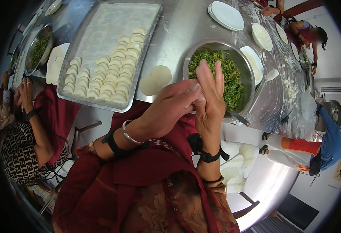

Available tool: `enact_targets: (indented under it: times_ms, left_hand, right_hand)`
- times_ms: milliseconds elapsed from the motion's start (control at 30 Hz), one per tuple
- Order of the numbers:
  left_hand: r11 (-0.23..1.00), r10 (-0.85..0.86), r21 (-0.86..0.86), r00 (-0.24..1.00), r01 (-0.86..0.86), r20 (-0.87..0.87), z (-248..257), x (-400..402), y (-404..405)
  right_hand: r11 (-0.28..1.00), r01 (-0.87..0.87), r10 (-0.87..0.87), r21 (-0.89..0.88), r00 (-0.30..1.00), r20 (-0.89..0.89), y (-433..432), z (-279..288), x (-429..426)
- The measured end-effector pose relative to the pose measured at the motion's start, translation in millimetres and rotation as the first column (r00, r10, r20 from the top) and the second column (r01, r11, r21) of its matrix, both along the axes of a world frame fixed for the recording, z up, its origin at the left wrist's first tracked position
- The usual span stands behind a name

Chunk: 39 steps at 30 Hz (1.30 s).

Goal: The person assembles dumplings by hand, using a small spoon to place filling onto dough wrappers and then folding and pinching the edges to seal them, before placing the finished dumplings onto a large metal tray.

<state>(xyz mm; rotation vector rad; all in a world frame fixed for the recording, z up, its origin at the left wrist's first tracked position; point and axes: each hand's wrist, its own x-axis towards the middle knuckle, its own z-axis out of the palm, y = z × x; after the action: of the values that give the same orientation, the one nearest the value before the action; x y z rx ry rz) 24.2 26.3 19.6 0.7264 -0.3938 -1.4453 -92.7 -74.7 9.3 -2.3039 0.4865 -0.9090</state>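
Note:
My left hand and my right hand meet in front of me, thumbs and forefingers pressed together around a dumpling. Only a small pale edge of its dough shows; the fingers hide the rest. Behind my right hand stands a steel bowl of chopped green filling, with a utensil handle over its near rim. Round dough wrappers lie overlapping on the table left of the bowl. Further left, a metal tray holds rows of folded dumplings on its near half.
Stacked white plates stand behind the bowl. To the right are a plate of wrappers, a rolling pin, dough pieces and a bowl of flour. A person sits close at left; others are at right.

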Motion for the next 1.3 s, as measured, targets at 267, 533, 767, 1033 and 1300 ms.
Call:
enact_targets:
  times_ms: [267,533,767,1033,1300]
  left_hand:
    - [0.966,0.259,-0.255,0.173,-0.049,0.950,-9.4,4.6,-4.1]
    - [0.997,-0.002,0.081,1.000,0.000,0.025,-26.8,28.7,22.1]
    - [0.929,0.068,0.230,0.744,-0.290,0.665,-28.3,174.5,78.6]
    - [0.875,-0.088,0.201,0.264,-0.440,0.960,-69.7,292.8,75.6]
    - [0.882,-0.269,0.274,0.067,-0.383,0.961,-109.2,301.8,45.7]
  right_hand:
    - [0.999,0.011,-0.012,-0.042,0.999,-0.033,-0.6,-12.7,-7.9]
    - [0.998,0.050,-0.049,0.039,0.998,-0.026,12.7,6.6,-13.6]
    - [0.976,0.173,-0.167,0.130,0.984,-0.058,8.9,4.0,-50.8]
    - [0.943,0.231,-0.221,0.238,0.973,-0.065,14.4,-7.8,-61.5]
    - [0.920,0.291,-0.268,0.263,0.956,-0.122,23.8,-2.7,-56.8]
